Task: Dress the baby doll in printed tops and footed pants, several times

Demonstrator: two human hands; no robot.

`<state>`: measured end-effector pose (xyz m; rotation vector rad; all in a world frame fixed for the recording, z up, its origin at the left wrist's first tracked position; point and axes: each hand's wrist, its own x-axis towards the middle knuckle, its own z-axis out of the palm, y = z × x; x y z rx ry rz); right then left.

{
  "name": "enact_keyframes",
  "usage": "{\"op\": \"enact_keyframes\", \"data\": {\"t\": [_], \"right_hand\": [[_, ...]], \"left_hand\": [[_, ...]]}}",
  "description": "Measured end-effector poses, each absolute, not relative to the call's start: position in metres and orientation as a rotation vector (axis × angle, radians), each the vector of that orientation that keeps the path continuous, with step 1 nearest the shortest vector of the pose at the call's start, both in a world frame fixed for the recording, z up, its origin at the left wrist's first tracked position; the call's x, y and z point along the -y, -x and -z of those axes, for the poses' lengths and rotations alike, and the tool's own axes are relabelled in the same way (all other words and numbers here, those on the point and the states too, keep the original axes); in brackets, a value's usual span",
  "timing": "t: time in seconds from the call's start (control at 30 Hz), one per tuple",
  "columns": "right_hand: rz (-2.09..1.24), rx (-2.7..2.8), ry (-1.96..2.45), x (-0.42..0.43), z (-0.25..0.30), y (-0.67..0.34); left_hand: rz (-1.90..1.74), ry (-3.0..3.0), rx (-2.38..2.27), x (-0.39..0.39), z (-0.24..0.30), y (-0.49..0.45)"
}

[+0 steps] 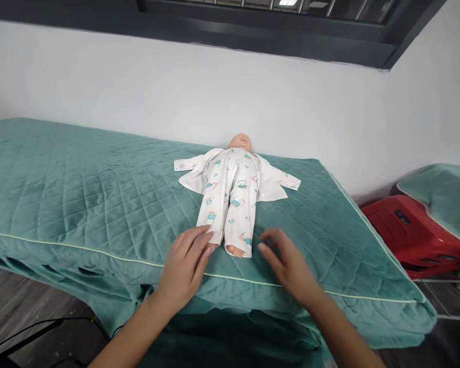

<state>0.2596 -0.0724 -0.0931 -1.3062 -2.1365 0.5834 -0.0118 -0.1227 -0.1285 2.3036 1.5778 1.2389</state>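
A baby doll [240, 142] lies on its back on a green quilted bed cover [99, 194], head toward the wall. It wears white printed pyjamas [232, 197], with the top spread open to both sides. My left hand [186, 266] is open, its fingertips touching the hem of the doll's left-side trouser leg. My right hand [287, 263] is open with fingers slightly curled, just right of the other trouser leg and holding nothing. A bare doll foot [235, 251] shows between my hands.
The bed stands against a white wall [138, 87] under a dark window frame [253, 36]. A red plastic object [410, 232] sits on the floor to the right, beside another green-covered bed [444, 197]. Dark floor lies at lower left.
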Motion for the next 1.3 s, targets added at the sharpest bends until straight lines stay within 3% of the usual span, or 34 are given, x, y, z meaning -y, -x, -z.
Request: {"op": "enact_keyframes", "data": {"t": [0.13,0.27,0.43,0.57,0.77,1.03,1.3], "right_hand": [[-0.430,1.947,1.399,0.030,0.108,-0.271],[-0.146,2.125,1.310,-0.010,0.119,-0.253],[0.007,2.382,1.386,-0.043,0.115,-0.223],[0.106,2.436,1.497,-0.054,0.112,-0.219],[0.145,2.412,1.469,-0.048,0.118,-0.226],[0.169,2.318,1.581,-0.051,0.115,-0.223],[0.108,2.317,1.553,-0.057,0.110,-0.224]], "left_hand": [[-1.138,-2.159,-1.522,0.126,0.140,0.034],[-1.145,-1.976,-1.623,0.108,0.143,0.050],[-1.126,-2.105,-1.826,0.042,0.137,0.058],[-0.987,-2.295,-1.689,-0.012,0.134,0.057],[-0.852,-2.326,-1.360,-0.058,0.130,0.052],[-0.643,-2.197,-1.460,-0.073,0.115,0.026],[-0.664,-2.230,-1.502,-0.078,0.123,0.025]]}}
